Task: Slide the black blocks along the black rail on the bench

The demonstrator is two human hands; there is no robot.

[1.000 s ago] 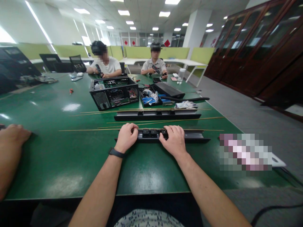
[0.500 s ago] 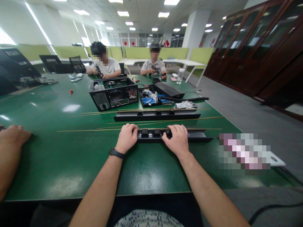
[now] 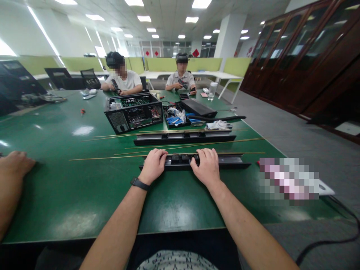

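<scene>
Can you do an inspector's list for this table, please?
Surface: green table, shiny light patches.
Work things: near rail, black blocks along it; far rail; thin gold-coloured rods.
Clutter: computer case, white gloves beyond the far rail.
Hands: left hand and right hand both at the near rail; grip partly hidden.
Cables: dark cable at right, past the table edge.
Surroundings: another person's hand at left, two seated people opposite, dark cabinet at right.

Glass-fronted wooden cabinet [image 3: 303, 75], 2 o'clock; grey floor [image 3: 281, 120], 3 o'clock; white column [image 3: 230, 37], 1 o'clock; lime partitions [image 3: 206, 64] and ceiling lights [image 3: 192, 20], 12 o'clock
</scene>
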